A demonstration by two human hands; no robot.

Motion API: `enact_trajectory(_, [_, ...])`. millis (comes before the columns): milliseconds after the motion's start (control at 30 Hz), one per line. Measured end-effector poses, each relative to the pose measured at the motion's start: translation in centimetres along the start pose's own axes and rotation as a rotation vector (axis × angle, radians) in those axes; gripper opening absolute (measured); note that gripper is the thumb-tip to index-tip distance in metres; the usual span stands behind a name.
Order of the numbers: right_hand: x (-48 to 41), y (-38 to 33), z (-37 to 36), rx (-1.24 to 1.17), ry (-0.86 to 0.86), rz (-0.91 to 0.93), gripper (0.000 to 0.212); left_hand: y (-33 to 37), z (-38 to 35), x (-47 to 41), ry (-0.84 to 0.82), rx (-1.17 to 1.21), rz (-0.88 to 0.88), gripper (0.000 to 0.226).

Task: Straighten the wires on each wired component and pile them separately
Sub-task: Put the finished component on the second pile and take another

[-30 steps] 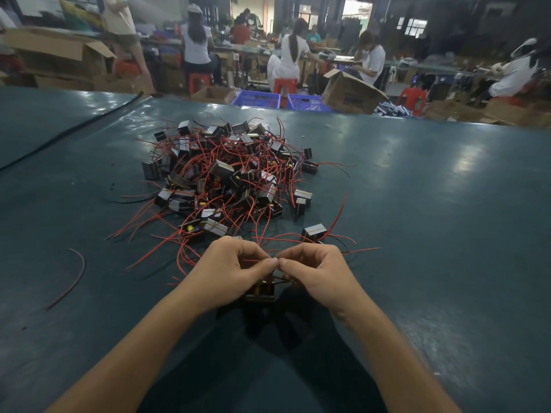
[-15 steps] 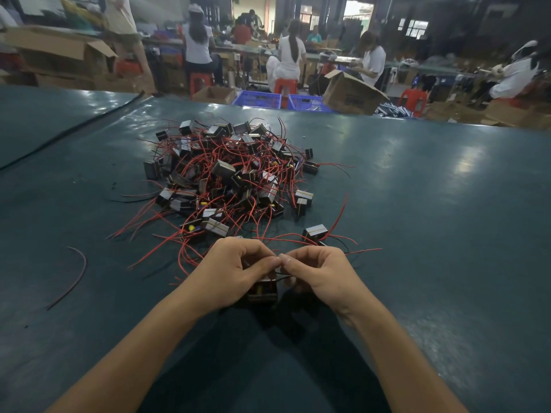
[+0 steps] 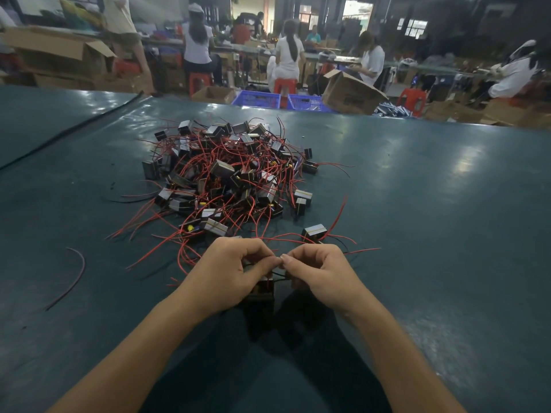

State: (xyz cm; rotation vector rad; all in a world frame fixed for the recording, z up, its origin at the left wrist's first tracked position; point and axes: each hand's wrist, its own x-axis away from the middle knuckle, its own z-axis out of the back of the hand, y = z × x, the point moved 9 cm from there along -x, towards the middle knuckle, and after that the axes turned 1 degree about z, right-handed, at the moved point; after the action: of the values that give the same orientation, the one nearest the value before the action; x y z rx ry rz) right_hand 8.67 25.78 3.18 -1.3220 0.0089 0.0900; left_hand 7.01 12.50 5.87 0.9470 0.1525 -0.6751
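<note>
1. Work in hand: one wired component (image 3: 262, 292), a dark block, sits low between the two hands, partly hidden under the left palm, at 6 o'clock from the heap.
2. Grip: the left hand (image 3: 229, 275) and the right hand (image 3: 325, 275) each pinch between thumb and forefinger, tips nearly touching. A black lead (image 3: 281, 275) runs from the block towards the right hand. Which lead each pinch holds cannot be told.
3. Recommended method: anchor the lead close to the block with one pinch and draw the other pinch outward along it, so the joint at the block takes no pull.
4. Stock: the unsorted pile (image 3: 226, 180) of blocks and red leads lies at 12 o'clock. A lone component (image 3: 314, 232) lies at 1 o'clock, its red leads running just beside the right knuckles. Snagging is likely if the hands lift forward.
5. No finished pile is visible.
6. Room: the green table (image 3: 432, 234) shows bare surface from 2 to 4 o'clock, well apart from the heap, which suits the separate pile. A loose wire (image 3: 76, 272) lies at 9 o'clock, and a black cable (image 3: 74, 126) crosses at 10 o'clock. The far edge is well beyond the heap.
</note>
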Motion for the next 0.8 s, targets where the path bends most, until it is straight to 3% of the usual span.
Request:
enact_trajectory(333, [-0.1, 1.0, -0.9, -0.218, -0.037, -0.147, 0.027, 2.6, 0.1, 0.3, 0.006, -0.251, -0.252, 0.012])
enact_trajectory(567, [0.2, -1.2, 0.5, -0.02, 0.03, 0.155, 0.01, -0.3, 0.3, -0.4, -0.025, 0.152, 0.061, 0.012])
enact_trajectory(800, [0.3, -1.9, 0.5, 0.097, 0.044, 0.271, 0.002, -0.6, -0.4, -0.3, -0.127, 0.34, 0.118, 0.009])
